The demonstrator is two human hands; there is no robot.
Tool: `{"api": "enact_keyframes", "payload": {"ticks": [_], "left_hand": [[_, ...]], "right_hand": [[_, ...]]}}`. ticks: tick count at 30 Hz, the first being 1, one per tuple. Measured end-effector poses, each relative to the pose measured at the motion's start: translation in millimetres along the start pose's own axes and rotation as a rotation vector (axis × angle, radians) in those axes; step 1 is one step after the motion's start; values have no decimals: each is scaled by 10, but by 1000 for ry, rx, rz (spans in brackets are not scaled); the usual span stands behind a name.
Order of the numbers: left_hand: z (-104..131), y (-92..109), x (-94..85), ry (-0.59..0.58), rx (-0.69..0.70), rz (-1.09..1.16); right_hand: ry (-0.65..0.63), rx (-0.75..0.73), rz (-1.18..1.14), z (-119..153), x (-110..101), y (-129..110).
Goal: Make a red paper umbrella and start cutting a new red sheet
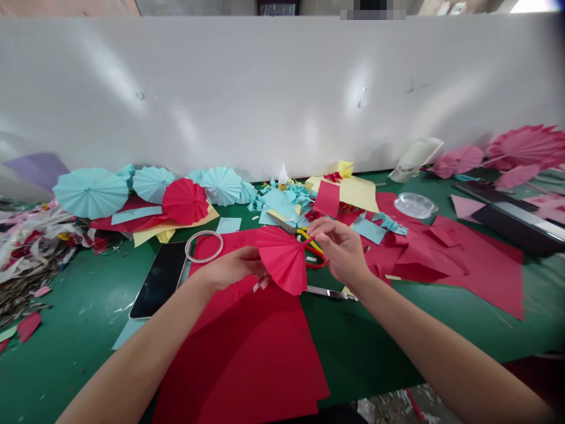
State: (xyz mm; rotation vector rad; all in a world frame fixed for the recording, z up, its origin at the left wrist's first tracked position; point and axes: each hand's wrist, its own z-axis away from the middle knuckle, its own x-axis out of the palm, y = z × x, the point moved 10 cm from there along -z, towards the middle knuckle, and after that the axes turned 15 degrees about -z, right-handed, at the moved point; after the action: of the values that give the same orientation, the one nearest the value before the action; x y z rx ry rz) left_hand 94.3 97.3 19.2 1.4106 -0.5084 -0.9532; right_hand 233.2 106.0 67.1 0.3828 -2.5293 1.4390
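A pleated red paper fan [285, 259] is held up between my two hands over the green table. My left hand [245, 268] grips its left edge, with some fingers hidden behind the paper. At the fan's narrow upper right end, my right hand [338, 244] pinches the folded tip. Large red sheets [247, 353] lie under my hands. Just behind the fan are scissors [315, 256] with yellow and red handles, partly covered. A metal blade [329, 292] rests below my right hand.
A phone [161, 280] and a tape roll [203, 246] lie left. Blue paper rosettes [90, 193] and a red one [184, 201] line the back. Blue scraps and a glue bottle [283, 176] stand mid-back. Right are red sheets [477, 265], a clear lid [415, 205] and a cup [415, 159].
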Motion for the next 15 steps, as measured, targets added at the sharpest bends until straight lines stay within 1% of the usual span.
{"api": "enact_keyframes", "payload": {"ticks": [3,5,8,10,15], "left_hand": [[7,-17,-14,-15,-1,-16],[13,-3,-29,-16,11,-17],[23,32,-81,18,31,-33],[28,44,-101,27,34,-66],[28,60,-123,22,23,-128]], "right_hand": [[-45,31,-42,13,52,6],[-88,31,-9,17,99,-19],[-177,9,186,22,191,-65],[-214,-17,300,23,232,-98],[-207,-55,457,21,238,-138]]}}
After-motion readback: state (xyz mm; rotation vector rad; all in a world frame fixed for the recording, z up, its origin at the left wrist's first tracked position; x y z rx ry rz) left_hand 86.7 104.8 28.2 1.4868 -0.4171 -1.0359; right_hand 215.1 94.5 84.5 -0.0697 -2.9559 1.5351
